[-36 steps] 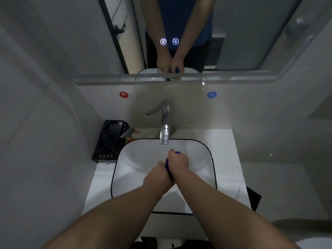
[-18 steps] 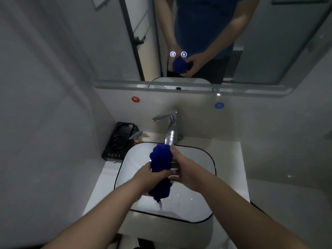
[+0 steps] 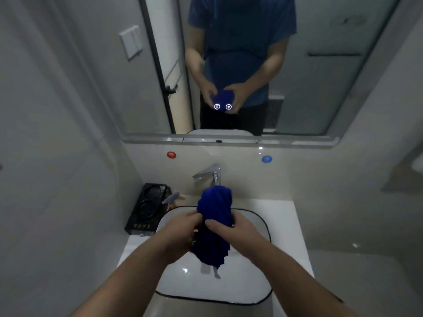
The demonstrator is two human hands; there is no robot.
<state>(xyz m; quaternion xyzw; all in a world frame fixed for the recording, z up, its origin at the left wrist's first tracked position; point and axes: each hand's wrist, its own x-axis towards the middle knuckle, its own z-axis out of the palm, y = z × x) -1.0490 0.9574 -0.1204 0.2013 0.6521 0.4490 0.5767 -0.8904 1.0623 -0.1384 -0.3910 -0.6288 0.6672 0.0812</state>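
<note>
The person holds a dark blue cloth [image 3: 215,216] with both hands above a white sink [image 3: 229,291]. The cloth is of soft, thick fabric and is twisted into a roll, so its folds run in a spiral along it. Its long axis is nearly upright in the picture. The rounded upper end points away from the person and lies in front of the tap [image 3: 209,173]. The lower end is loose and ragged, and it hangs over the basin toward the person. A small pale label [image 3: 216,273] hangs from this lower end.

The left hand [image 3: 180,234] grips the middle of the roll from the left side, and its fingers [image 3: 194,217] are curled together against the fabric. The right hand [image 3: 235,232] grips at the same height from the right. Its thumb [image 3: 212,225] lies across the front of the cloth, and the other fingers wrap behind it, where they are mostly hidden.

The sink is smooth and glossy, a rounded rectangle with a thin black line along its rim. The tap is of shiny metal with a flat lever. A black rectangular tray [image 3: 146,209] with two round hollows stands on the pale counter [image 3: 281,213], left of the sink. Above, a mirror [image 3: 332,76] shows the same hands and cloth.
</note>
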